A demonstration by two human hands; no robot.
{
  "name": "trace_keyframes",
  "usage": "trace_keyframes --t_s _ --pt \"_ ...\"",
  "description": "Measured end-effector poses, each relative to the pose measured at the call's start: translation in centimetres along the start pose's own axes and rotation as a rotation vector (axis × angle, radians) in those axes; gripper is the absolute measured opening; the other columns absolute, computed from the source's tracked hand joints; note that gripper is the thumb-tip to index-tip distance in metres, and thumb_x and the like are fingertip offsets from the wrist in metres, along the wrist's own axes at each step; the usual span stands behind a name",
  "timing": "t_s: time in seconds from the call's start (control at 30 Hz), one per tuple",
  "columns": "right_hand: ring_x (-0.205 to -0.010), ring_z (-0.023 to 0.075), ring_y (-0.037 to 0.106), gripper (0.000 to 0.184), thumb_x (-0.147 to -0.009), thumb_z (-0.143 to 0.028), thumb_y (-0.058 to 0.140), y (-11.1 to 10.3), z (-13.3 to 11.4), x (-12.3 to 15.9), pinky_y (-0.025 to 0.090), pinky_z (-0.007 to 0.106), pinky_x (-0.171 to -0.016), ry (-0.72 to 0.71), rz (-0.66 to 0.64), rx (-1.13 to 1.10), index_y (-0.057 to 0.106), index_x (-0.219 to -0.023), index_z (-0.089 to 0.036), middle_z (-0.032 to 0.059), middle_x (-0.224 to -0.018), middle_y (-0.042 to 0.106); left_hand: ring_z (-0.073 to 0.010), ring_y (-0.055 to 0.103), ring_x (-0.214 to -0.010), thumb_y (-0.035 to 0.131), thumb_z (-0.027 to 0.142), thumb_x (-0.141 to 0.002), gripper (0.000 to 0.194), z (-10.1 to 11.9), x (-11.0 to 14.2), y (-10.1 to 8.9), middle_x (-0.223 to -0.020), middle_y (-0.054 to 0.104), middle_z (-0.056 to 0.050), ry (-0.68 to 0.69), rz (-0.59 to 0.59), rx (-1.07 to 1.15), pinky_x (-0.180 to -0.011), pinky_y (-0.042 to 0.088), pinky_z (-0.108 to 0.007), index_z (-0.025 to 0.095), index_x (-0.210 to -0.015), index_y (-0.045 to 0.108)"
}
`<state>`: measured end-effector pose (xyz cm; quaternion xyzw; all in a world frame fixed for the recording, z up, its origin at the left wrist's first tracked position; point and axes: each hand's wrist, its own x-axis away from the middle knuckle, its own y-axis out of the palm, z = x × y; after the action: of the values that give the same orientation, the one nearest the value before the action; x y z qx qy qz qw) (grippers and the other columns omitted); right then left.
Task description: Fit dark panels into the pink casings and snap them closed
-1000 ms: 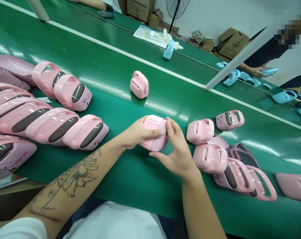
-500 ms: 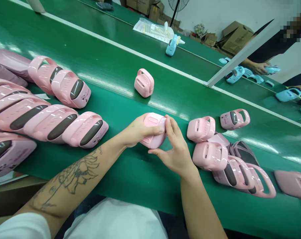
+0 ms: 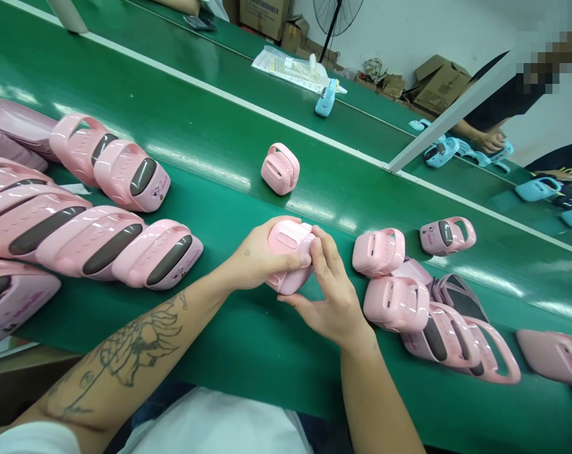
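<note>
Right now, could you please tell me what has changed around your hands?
The pink case has turned between the left hand and right hand, its slotted face now more upward, and the right fingers closed onto its edge. Neither let go; the rows of cases stayed put.

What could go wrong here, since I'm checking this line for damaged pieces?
The glossy pink plastic housing is pinched between the left hand and right hand, so it might slip and drop onto the green belt. The housings at the right lie overlapping, so their shiny shells could scuff each other. The row at the left sits touching, so one knock might shift several.
</note>
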<state>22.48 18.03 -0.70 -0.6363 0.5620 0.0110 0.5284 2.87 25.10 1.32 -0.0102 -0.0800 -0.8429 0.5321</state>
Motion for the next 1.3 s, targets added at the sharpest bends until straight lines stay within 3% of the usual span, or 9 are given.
trace_keyframes --t_s 0.17,0.33,0.6,0.73,0.83,1.03,1.2,1.3 --pt "-0.169 0.0426 0.038 0.113 -0.095 -0.039 0.087 0.1 -0.1 0.2 0.045 0.07 -0.132 0.031 0.001 0.001 0.013 -0.181 -0.03 0.0178 -0.185 0.03 -0.0359 0.073 -0.12 0.101 0.056 -0.065 0.087 -0.3 -0.1 0.3 -0.132 0.078 -0.017 0.004 -0.004 0.083 -0.096 0.06 -0.043 0.014 -0.134 0.069" --pt "-0.167 0.043 0.041 0.118 -0.092 -0.05 0.089 0.3 0.1 0.3 0.046 0.07 -0.131 0.074 -0.012 0.015 0.013 -0.181 -0.031 0.0184 -0.18 0.038 -0.033 0.074 -0.113 0.105 0.049 -0.063 0.077 -0.5 -0.1 0.7 -0.122 0.08 -0.016 -0.025 0.011 0.215 -0.091 0.061 -0.04 0.013 -0.123 0.074" --pt "-0.167 0.0433 0.04 0.114 -0.095 -0.044 0.087 0.5 0.2 0.3 0.045 0.07 -0.131 0.076 -0.005 0.015 0.014 -0.181 -0.03 0.0179 -0.181 0.037 -0.0304 0.075 -0.111 0.106 0.046 -0.062 0.077 -1.0 -0.3 1.1 -0.123 0.08 -0.016 -0.05 0.044 0.315 -0.09 0.061 -0.038 0.013 -0.124 0.074" --pt "-0.17 0.0407 0.037 0.113 -0.097 -0.039 0.085 0.1 0.1 0.1 0.043 0.07 -0.133 0.043 -0.019 0.02 0.011 -0.181 -0.027 0.019 -0.182 0.035 -0.0341 0.074 -0.117 0.104 0.049 -0.063 0.087 -1.0 -0.2 0.5 -0.132 0.078 -0.017 0.039 0.004 0.191 -0.093 0.061 -0.04 0.015 -0.136 0.07" --pt "-0.17 0.0421 0.035 0.114 -0.096 -0.04 0.086 0.0 0.0 -0.1 0.043 0.074 -0.132 -0.001 0.051 0.112 0.01 -0.181 -0.025 0.0217 -0.181 0.035 -0.0356 0.074 -0.12 0.105 0.048 -0.059 0.097 -0.7 0.0 -0.3 -0.141 0.076 -0.016 0.162 -0.022 0.078 -0.096 0.061 -0.041 0.018 -0.144 0.067" --pt "-0.158 0.043 0.051 0.11 -0.095 -0.039 0.088 0.2 -0.7 -0.2 0.052 0.068 -0.126 -0.046 0.106 0.222 0.021 -0.179 -0.018 0.026 -0.167 0.05 -0.0396 0.072 -0.132 0.105 0.044 -0.062 0.097 -0.4 0.3 -0.5 -0.15 0.073 -0.018 0.236 -0.08 0.107 -0.105 0.06 -0.043 0.019 -0.147 0.065" --pt "-0.165 0.0433 0.041 0.11 -0.097 -0.038 0.084 0.4 -0.8 0.1 0.044 0.071 -0.131 -0.013 0.088 0.18 0.013 -0.181 -0.028 0.0198 -0.179 0.038 -0.0387 0.075 -0.126 0.103 0.045 -0.064 0.089 -0.7 0.6 -0.2 -0.143 0.078 -0.016 0.294 0.024 0.041 -0.104 0.06 -0.043 0.02 -0.143 0.07" --pt "-0.17 0.046 0.032 0.116 -0.094 -0.061 0.083 1.1 -0.9 0.3 0.04 0.074 -0.132 0.115 0.16 0.031 0.012 -0.181 -0.032 0.0183 -0.186 0.025 -0.0379 0.075 -0.122 0.104 0.05 -0.063 0.09 -0.7 0.8 -0.1 -0.142 0.077 -0.014 0.376 0.068 0.165 -0.1 0.062 -0.043 0.024 -0.143 0.07"
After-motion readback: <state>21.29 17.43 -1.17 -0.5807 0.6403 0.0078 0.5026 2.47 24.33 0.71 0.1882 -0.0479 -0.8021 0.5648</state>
